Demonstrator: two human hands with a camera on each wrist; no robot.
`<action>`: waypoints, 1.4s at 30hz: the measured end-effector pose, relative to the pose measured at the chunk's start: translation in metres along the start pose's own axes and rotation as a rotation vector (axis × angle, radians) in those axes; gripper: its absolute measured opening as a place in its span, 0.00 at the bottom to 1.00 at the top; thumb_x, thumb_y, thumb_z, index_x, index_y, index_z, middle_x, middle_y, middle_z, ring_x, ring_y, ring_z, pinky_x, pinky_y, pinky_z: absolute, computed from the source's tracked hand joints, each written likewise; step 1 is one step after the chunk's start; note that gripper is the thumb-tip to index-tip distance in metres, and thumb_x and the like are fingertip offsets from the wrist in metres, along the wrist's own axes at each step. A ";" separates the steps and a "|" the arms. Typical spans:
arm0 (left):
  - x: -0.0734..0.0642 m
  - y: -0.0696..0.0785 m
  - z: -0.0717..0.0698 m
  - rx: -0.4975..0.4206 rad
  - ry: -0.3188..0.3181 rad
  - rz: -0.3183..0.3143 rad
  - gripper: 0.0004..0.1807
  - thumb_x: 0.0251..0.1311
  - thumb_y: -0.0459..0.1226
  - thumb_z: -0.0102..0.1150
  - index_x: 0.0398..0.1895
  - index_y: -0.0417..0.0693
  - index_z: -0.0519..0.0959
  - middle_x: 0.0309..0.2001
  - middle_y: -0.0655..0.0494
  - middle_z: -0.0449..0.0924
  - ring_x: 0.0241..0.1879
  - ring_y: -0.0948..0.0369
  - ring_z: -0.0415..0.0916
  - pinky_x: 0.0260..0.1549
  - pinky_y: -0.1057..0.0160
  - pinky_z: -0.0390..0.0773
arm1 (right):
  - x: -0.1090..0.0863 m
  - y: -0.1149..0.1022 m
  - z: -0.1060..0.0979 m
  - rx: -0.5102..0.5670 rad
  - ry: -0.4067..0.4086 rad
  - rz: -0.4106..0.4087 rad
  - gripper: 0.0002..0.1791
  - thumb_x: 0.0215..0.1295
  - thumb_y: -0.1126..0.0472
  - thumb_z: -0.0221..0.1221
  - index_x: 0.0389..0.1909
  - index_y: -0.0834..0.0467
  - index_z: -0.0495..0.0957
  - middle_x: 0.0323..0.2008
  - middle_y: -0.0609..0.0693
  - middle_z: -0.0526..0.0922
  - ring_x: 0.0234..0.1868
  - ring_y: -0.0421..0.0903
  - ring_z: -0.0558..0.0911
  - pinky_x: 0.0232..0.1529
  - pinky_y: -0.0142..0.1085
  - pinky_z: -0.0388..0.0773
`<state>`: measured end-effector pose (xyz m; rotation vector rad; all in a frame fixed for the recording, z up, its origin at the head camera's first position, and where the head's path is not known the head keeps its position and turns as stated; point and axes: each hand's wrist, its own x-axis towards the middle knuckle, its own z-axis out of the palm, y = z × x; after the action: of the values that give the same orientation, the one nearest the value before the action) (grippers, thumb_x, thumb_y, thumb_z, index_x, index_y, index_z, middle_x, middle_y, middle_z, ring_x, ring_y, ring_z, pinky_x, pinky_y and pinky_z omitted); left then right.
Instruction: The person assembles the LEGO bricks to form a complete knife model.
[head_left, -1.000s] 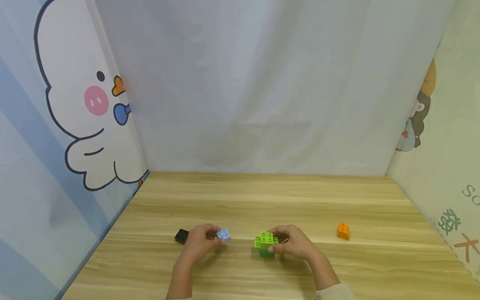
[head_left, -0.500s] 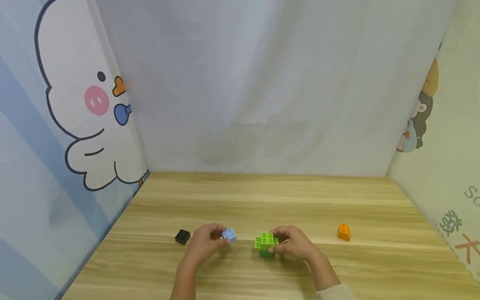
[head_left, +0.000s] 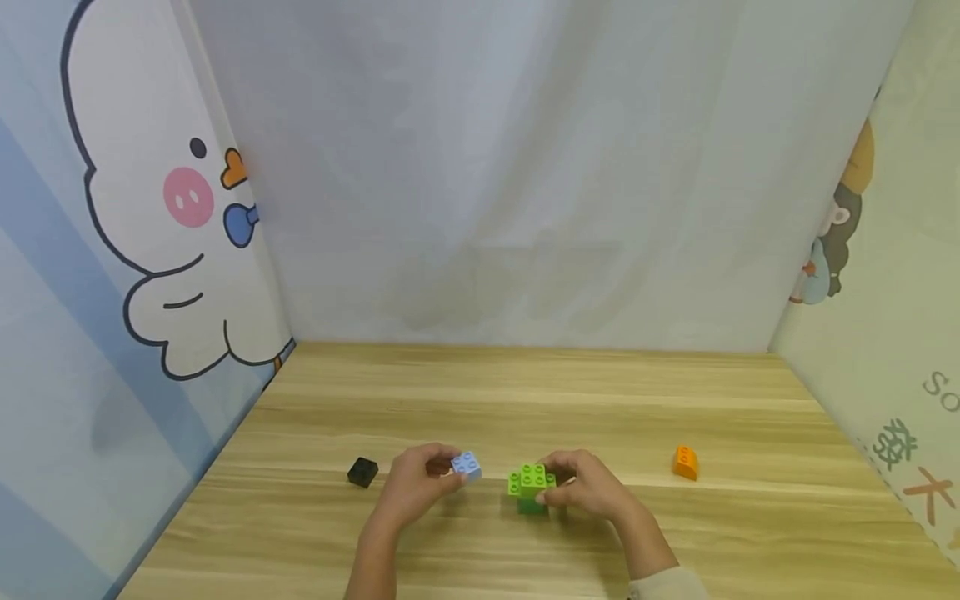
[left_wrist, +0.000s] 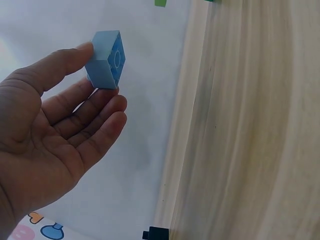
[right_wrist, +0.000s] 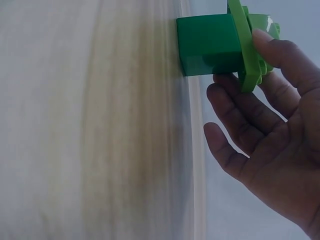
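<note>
At left, fingers (left_wrist: 67, 100) pinch a blue brick (left_wrist: 105, 59).

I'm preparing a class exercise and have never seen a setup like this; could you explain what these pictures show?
There's no machine: these are a person's bare hands. The wide view comes from a camera worn on the head, the close ones from a camera on each wrist. The left hand pinches a light blue brick. The right hand holds a green stack, lighter on top, darker below. On the wooden table lie a black brick, far left, and an orange brick, far right.
</note>
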<state>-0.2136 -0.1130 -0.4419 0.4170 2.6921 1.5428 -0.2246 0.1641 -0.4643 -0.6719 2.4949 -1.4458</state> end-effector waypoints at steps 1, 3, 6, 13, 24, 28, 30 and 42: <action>0.000 0.001 0.000 -0.003 0.001 0.005 0.19 0.50 0.35 0.68 0.46 0.37 0.79 0.39 0.51 0.79 0.37 0.57 0.75 0.37 0.57 0.77 | 0.000 0.000 0.000 -0.005 0.001 -0.001 0.18 0.50 0.61 0.68 0.43 0.62 0.79 0.33 0.47 0.81 0.35 0.47 0.77 0.39 0.42 0.74; 0.001 0.003 0.002 -0.007 0.003 0.012 0.19 0.50 0.34 0.68 0.46 0.37 0.79 0.39 0.51 0.79 0.37 0.57 0.75 0.38 0.57 0.76 | 0.001 0.000 0.000 -0.013 0.001 -0.003 0.18 0.50 0.61 0.68 0.43 0.62 0.79 0.33 0.47 0.81 0.35 0.47 0.77 0.39 0.43 0.74; 0.001 0.006 0.004 -0.019 -0.002 0.022 0.18 0.50 0.34 0.67 0.45 0.36 0.79 0.39 0.51 0.79 0.37 0.57 0.75 0.38 0.58 0.76 | 0.001 0.000 0.000 -0.011 -0.003 -0.004 0.18 0.51 0.61 0.68 0.43 0.62 0.79 0.33 0.46 0.81 0.35 0.47 0.77 0.40 0.43 0.73; 0.002 0.011 0.012 -0.041 -0.019 0.025 0.19 0.50 0.34 0.68 0.45 0.37 0.79 0.39 0.51 0.79 0.37 0.57 0.74 0.38 0.58 0.76 | 0.000 -0.004 -0.003 0.017 -0.005 -0.002 0.22 0.52 0.61 0.68 0.47 0.64 0.76 0.39 0.50 0.80 0.41 0.49 0.78 0.44 0.42 0.76; 0.009 0.016 0.026 -0.054 -0.009 0.086 0.18 0.50 0.35 0.68 0.45 0.38 0.79 0.39 0.52 0.80 0.40 0.52 0.75 0.40 0.58 0.76 | 0.005 -0.005 -0.002 0.005 0.011 -0.025 0.18 0.53 0.58 0.67 0.45 0.59 0.79 0.38 0.47 0.81 0.38 0.46 0.78 0.41 0.42 0.75; 0.010 0.017 0.028 -0.057 -0.007 0.098 0.17 0.51 0.36 0.67 0.45 0.39 0.79 0.39 0.53 0.80 0.39 0.54 0.75 0.39 0.58 0.76 | 0.005 -0.006 -0.002 0.005 0.013 -0.012 0.17 0.52 0.61 0.68 0.42 0.60 0.79 0.36 0.48 0.81 0.37 0.46 0.77 0.40 0.42 0.73; 0.011 0.016 0.029 -0.063 -0.003 0.101 0.17 0.52 0.35 0.67 0.45 0.39 0.79 0.38 0.53 0.80 0.39 0.54 0.76 0.39 0.59 0.76 | 0.003 -0.010 -0.002 0.010 0.010 -0.004 0.16 0.52 0.63 0.67 0.42 0.61 0.79 0.36 0.49 0.81 0.37 0.47 0.77 0.40 0.43 0.73; 0.013 0.019 0.041 -0.175 -0.012 0.127 0.19 0.53 0.37 0.66 0.48 0.37 0.78 0.40 0.51 0.79 0.41 0.56 0.76 0.40 0.62 0.77 | -0.009 -0.037 -0.002 0.041 0.000 -0.003 0.15 0.53 0.67 0.65 0.42 0.67 0.78 0.36 0.55 0.81 0.36 0.50 0.77 0.39 0.43 0.73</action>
<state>-0.2159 -0.0663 -0.4449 0.5981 2.5388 1.7841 -0.2071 0.1542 -0.4323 -0.6685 2.4583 -1.4937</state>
